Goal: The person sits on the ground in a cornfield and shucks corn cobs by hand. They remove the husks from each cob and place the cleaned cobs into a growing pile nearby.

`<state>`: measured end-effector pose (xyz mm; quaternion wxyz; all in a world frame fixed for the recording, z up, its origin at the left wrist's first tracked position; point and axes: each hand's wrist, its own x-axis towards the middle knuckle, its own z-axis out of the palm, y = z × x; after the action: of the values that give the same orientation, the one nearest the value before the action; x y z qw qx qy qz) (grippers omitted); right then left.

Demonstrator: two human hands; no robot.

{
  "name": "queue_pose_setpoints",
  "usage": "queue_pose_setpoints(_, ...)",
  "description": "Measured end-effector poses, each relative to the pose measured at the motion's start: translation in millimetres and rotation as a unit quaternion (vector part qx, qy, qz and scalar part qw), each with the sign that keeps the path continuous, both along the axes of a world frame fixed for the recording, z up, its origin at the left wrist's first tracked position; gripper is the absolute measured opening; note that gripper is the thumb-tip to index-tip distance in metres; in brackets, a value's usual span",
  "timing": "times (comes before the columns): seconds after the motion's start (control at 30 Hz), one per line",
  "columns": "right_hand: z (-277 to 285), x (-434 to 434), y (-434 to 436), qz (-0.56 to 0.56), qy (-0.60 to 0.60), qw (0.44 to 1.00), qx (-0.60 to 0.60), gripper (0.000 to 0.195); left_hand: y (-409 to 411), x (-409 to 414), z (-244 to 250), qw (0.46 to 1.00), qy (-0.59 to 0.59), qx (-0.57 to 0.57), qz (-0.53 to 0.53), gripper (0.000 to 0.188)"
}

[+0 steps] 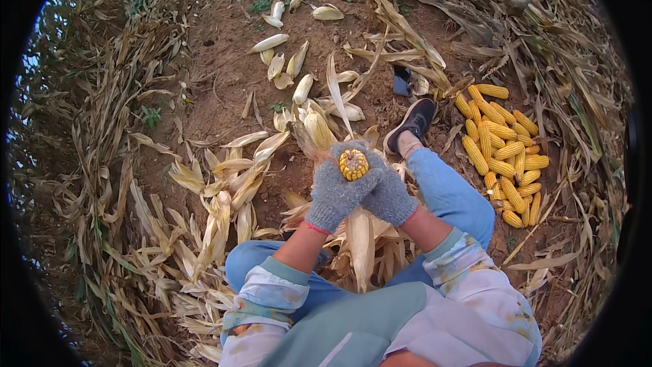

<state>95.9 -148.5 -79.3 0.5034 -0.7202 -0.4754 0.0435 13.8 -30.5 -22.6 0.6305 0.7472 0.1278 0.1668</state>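
Both hands wear grey knitted gloves and meet in front of my lap. My left hand [333, 191] and my right hand [384, 191] close around one yellow corn ear [353, 165], its blunt, kernel-ringed end facing up at me. Pale husk leaves [360, 250] hang below the gloves, between my legs. Just beyond my hands lie ears still wrapped in husk [318, 130]. A pile of bare yellow corn ears [504, 150] rests on the soil at the right, past my bent leg.
Several husked-over ears [302, 89] are strewn up the brown soil ahead. A dark phone-like object [401, 80] lies near my shoe [411, 125]. Loose husks [219, 214] cover the ground at the left, and dry corn stalks [530, 25] line both sides.
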Motion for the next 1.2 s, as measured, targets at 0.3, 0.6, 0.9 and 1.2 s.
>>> queue_pose_setpoints(0.3,5.4,-11.2,-3.7,0.061,0.18,0.974,-0.122,0.074,26.4,-6.4,29.2,0.953,-0.153,-0.252,0.075,0.038)
queue_pose_setpoints(0.6,0.2,-21.5,30.7,0.116,0.267,0.955,-0.053,0.079,48.8,-25.1,51.0,0.916,-0.243,-0.314,0.059,0.038)
queue_pose_setpoints(0.9,22.4,-52.3,61.2,0.067,0.227,0.967,-0.091,0.069,68.1,-43.1,66.6,0.918,-0.228,-0.307,0.104,0.03)
queue_pose_setpoints(1.2,-40.9,-41.6,68.5,0.049,0.086,0.986,-0.132,0.065,54.2,-42.0,64.8,0.975,-0.184,0.051,0.114,0.036)
